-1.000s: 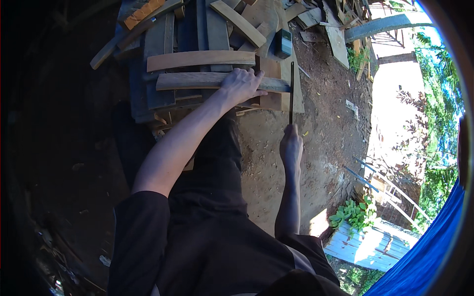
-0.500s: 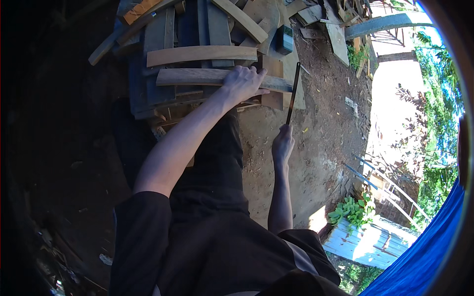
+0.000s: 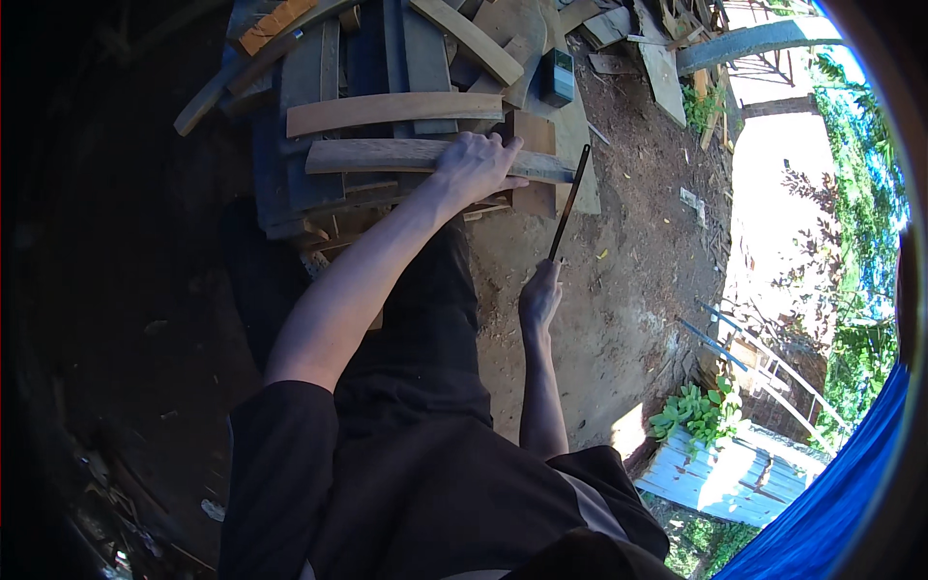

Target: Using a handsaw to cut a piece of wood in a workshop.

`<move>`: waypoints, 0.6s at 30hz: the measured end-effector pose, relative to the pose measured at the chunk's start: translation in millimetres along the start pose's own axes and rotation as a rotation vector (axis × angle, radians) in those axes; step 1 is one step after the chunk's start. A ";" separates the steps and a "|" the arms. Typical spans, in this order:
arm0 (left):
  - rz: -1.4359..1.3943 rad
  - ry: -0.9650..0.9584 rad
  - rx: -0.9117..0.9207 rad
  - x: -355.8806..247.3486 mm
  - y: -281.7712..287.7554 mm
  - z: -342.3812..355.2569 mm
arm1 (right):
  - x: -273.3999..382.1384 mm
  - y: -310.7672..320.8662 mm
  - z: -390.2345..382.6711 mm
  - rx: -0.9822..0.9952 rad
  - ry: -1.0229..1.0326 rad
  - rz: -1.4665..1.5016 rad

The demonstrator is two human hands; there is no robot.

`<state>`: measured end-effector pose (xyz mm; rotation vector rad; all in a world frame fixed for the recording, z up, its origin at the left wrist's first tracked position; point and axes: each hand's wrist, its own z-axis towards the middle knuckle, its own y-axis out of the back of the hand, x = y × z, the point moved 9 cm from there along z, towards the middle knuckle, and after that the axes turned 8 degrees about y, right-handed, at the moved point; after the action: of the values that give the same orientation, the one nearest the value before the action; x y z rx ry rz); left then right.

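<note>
At the left, the wooden board (image 3: 387,156) lies as it did a second ago, crosswise over the stacked dark planks (image 3: 311,92). The left hand (image 3: 477,166) also stays put on it, right of the board's middle, its fingers bent over the board and holding it down, thumb and forefinger spread apart. The change is farther right: the right hand (image 3: 539,296), which is closed around the near end of a narrow dark tool (image 3: 570,201), has drawn back toward the person and a little leftward. The tool stood nearly straight up across the board's right end; now it slants, its far tip leaning right, and less of it reaches beyond the board. I judge this as the pull-back part of a stroke at that end, with the left hand serving as the clamp.

As for looks, the board is long and narrow, grey-brown with visible grain along its left part, greyer toward its right end; its bowed shape may be partly the lens. A paler board (image 3: 387,113) lies just beyond it, roughly parallel. The tool is slim, straight and almost black; whether its edge has teeth is too small to tell. It crosses the board's right tip in view, but I cannot tell whether they touch.
</note>
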<state>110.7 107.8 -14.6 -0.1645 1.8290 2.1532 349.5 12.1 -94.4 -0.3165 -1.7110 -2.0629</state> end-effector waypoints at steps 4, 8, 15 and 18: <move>-0.045 0.016 -0.019 10.8 2.0 1.6 | 4.9 2.8 21.6 -0.017 -0.067 -0.012; -0.036 0.014 0.063 1.6 7.8 1.9 | 40.3 21.7 80.8 -0.063 0.054 -0.042; 0.010 0.022 0.041 7.9 3.7 -1.6 | -1.1 -11.9 7.6 -0.088 -0.024 0.051; 0.023 0.014 0.134 -1.6 1.8 1.8 | -18.5 -14.0 -18.6 -0.070 -0.031 0.086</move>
<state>111.8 109.0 -12.1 -0.1294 1.9848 2.0401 361.0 -0.5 -118.6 -0.4383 -1.6164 -2.0691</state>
